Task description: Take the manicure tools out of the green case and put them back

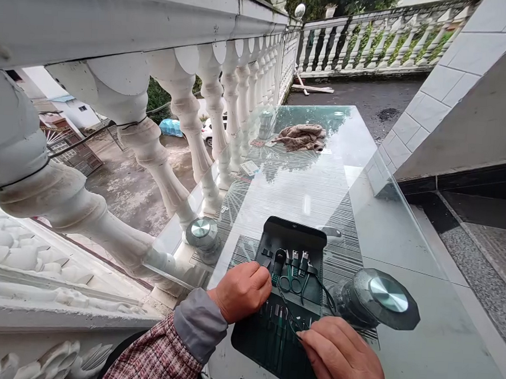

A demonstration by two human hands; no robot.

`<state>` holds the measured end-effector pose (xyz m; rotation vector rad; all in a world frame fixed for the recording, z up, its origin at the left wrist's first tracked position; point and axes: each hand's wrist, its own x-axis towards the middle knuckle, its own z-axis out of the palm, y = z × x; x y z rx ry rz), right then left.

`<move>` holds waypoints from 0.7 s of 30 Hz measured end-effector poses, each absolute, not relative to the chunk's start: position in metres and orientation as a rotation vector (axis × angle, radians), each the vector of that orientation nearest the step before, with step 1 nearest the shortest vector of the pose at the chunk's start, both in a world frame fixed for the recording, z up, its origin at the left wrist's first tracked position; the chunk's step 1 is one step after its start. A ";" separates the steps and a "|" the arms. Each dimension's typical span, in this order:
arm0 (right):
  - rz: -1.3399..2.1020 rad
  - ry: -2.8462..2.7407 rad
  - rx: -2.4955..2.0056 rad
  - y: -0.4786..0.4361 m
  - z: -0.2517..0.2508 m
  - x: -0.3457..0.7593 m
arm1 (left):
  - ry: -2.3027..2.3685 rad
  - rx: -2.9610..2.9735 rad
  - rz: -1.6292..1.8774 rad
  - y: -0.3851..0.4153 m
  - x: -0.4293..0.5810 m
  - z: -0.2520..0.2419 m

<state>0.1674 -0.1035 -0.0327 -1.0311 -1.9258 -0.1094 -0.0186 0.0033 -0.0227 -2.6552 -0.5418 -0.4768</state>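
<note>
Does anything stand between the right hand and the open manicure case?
Nothing visible does: the right hand reaches over the lower right of the manicure case; the left hand is at its left side.

A person's right hand pinches a thin dark implement over an open black grooming case, the left hand — grey cuff, checked sleeve — curled at its left side. Scissors and nail clippers (silvery at the tips) sit in the case's far half; a brown cloth lies far across the glass table, white balustrade at left.
</note>
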 end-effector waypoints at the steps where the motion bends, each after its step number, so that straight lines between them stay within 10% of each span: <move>1: -0.106 -1.929 -1.027 -0.103 -0.033 0.167 | -0.536 -2.650 -0.482 0.003 -0.018 -0.023; 21: -0.103 -1.934 -1.015 -0.105 -0.033 0.169 | -0.694 -2.904 -0.363 0.015 -0.023 -0.024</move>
